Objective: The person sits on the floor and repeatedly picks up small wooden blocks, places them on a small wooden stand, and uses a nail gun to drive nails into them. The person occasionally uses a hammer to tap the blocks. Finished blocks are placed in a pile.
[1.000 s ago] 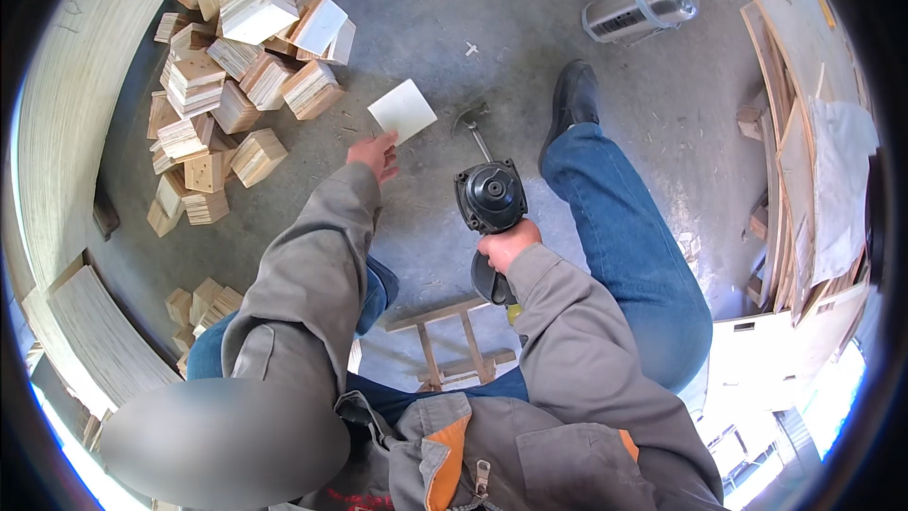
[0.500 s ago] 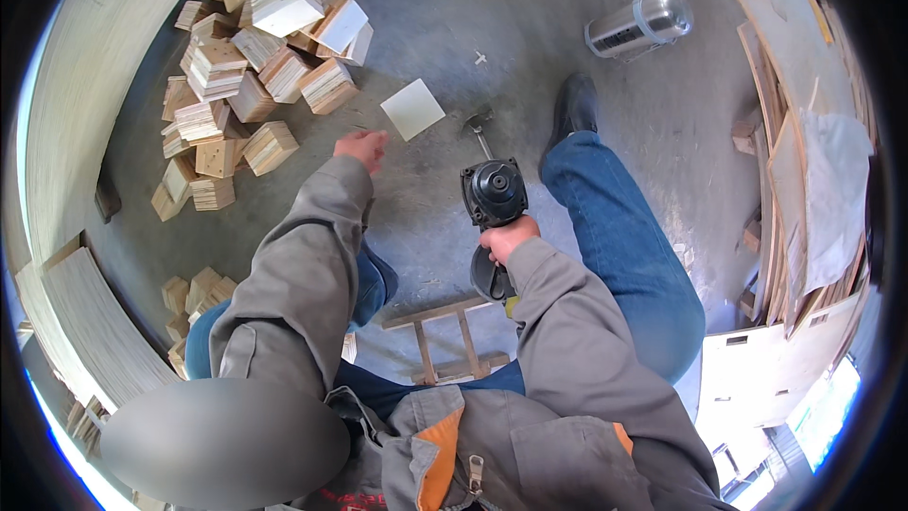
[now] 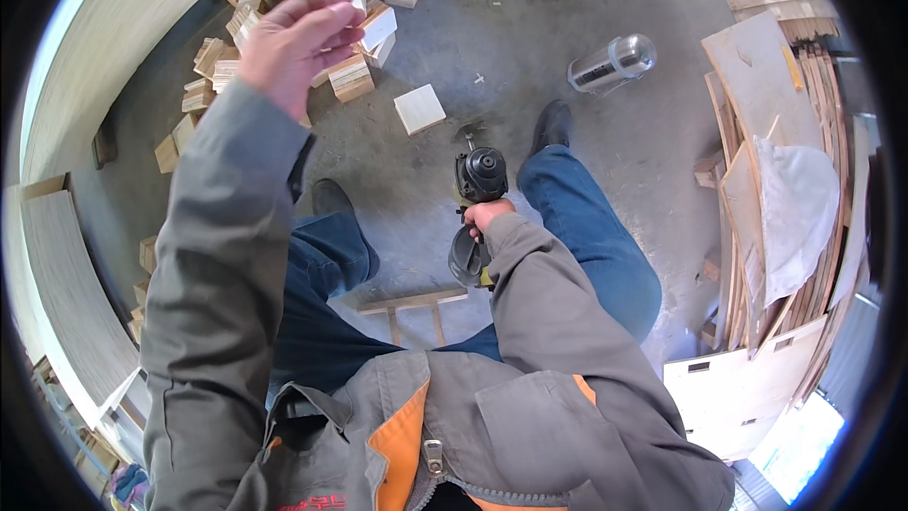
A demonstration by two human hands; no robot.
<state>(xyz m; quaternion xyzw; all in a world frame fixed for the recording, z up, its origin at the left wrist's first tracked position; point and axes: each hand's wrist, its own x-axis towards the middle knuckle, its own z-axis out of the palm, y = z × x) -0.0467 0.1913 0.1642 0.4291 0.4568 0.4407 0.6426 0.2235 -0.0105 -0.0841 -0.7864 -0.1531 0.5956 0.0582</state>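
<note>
My left hand (image 3: pixel 301 43) is raised in front of the pile of wooden blocks, its fingers loosely bent and apart, with nothing visible in it. It hides part of the pile. My right hand (image 3: pixel 489 215) grips the handle of a nail gun (image 3: pixel 482 174) with a black round head and a drum-shaped part nearer to me. A short metal piece juts out from the tool's far end, low over the floor. Just beyond the tool, to its left, a pale square wooden block (image 3: pixel 419 109) lies by itself on the concrete. Laminated wooden blocks (image 3: pixel 351 79) are heaped behind my left hand.
A metal flask (image 3: pixel 613 63) lies on its side beyond my right shoe (image 3: pixel 552 123). Stacked boards with a white cloth (image 3: pixel 797 213) stand on the right. A wooden frame (image 3: pixel 413 303) lies between my legs. Large pale panels (image 3: pixel 76 274) line the left.
My left hand has risen from near the floor beside the square block and moved left, its fingers spreading. My right hand keeps hold of the nail gun. The view has shifted slightly.
</note>
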